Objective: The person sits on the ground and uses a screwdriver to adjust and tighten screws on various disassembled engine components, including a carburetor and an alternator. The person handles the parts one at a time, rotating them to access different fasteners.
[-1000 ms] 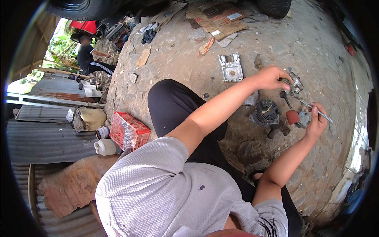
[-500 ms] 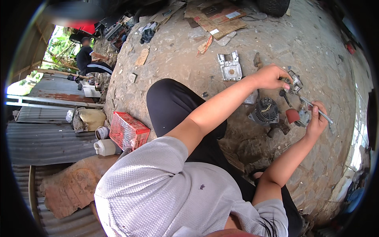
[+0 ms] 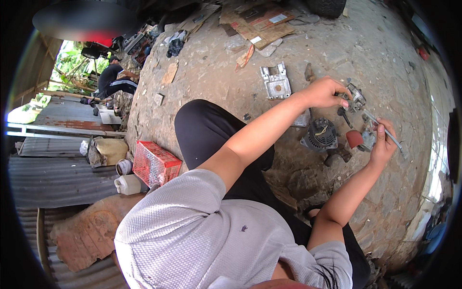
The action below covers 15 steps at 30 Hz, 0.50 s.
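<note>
My left hand (image 3: 326, 92) has its fingers closed on a small silver metal casting (image 3: 357, 96), with a short dark piece (image 3: 344, 116) just below it. My right hand (image 3: 384, 140) grips a long thin metal tool (image 3: 393, 139), whose upper end reaches toward that casting. Between and below my hands, a round alternator (image 3: 322, 136) with a pale wire loop lies on the ground beside a red cylinder (image 3: 353, 139) and a dark metal part (image 3: 337, 155). A silver rectangular bracket (image 3: 275, 83) lies farther left.
Cardboard scraps (image 3: 257, 29) and a tire (image 3: 326, 7) are at the back. At left are a red crate (image 3: 159, 164), jerrycan (image 3: 127, 184), stained sack (image 3: 108, 151) and corrugated sheets (image 3: 57, 176). Another person (image 3: 110, 82) sits beyond, at the upper left.
The view has shifted a little, and both my hands appear slightly higher and farther left, still gripping. The other person has bent farther forward.
</note>
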Available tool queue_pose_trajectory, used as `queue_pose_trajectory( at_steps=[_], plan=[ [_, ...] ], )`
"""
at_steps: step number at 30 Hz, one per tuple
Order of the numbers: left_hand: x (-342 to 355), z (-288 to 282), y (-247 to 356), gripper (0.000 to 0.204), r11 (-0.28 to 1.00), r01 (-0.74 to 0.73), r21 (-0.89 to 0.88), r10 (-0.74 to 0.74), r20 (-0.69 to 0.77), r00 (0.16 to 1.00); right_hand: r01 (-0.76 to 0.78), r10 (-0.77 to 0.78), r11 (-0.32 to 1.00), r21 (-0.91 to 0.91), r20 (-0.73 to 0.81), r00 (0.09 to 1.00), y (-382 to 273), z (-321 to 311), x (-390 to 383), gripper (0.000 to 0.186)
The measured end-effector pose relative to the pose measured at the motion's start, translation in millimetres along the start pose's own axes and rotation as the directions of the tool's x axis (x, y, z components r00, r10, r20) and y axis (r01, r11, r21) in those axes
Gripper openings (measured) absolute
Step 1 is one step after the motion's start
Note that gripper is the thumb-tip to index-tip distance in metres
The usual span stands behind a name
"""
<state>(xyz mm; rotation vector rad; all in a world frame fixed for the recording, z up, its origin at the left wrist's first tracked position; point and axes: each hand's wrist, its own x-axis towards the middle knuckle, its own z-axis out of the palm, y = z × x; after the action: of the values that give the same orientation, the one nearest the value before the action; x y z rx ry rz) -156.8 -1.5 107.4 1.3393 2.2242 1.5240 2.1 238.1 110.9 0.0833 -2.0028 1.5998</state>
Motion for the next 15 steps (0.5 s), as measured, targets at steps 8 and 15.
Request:
queue_pose_trajectory(
  at_steps=[8,15],
  plan=[
    [0.2,-1.2,-1.1,0.033,1.000,-0.020,0.010,0.020,0.010,1.000,0.008,-0.007,1.000,0.017,-0.039,0.999,-5.9,7.4,0.7,0.020],
    [-0.6,-3.1,1.6,0.034,0.999,0.042,0.019,-0.043,0.033,0.999,0.016,-0.016,0.999,0.040,-0.001,1.000,0.4,4.0,-0.6,0.019]
  ],
)
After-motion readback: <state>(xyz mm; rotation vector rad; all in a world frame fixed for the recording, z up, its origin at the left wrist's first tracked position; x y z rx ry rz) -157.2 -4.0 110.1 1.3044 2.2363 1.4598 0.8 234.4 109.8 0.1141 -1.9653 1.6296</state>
